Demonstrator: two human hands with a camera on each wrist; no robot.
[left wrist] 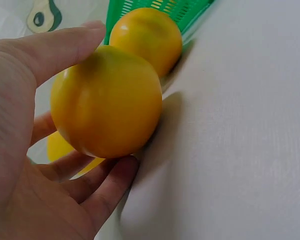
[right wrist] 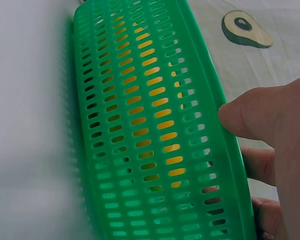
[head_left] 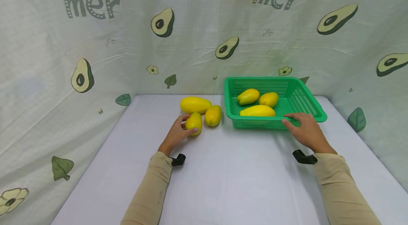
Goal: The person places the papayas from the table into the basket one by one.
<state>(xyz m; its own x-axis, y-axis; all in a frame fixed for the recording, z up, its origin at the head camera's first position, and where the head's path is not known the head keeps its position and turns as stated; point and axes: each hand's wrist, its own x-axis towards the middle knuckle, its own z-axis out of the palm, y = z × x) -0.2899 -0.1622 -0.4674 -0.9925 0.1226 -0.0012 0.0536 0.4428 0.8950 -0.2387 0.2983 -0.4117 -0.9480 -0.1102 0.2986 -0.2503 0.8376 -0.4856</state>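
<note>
On the white table [head_left: 223,182] the left hand [head_left: 176,134] grips a small yellow mango [head_left: 194,123], thumb over one side and fingers [left wrist: 97,187] curled under the other, as the left wrist view shows plainly. That mango lies at about 11 o'clock from the table's middle, touching the tabletop. Just beside it, at its 2 o'clock, sits a second mango [head_left: 213,115], and at its 12 o'clock a longer mango [head_left: 195,105] lies crosswise. To the right, at 3 o'clock from this cluster, stands a green slotted basket [head_left: 310,106] with three more mangoes [head_left: 257,111] inside. The right hand [head_left: 306,131] rests on the basket's near rim at its 5 o'clock corner, fingers loosely spread and nearly straight; in the right wrist view the thumb [right wrist: 245,117] presses the outer edge of the rim, with yellow fruit showing through the slots. Both sleeves are tan. A pale cloth [head_left: 204,40] printed with avocados hangs behind the table.
</note>
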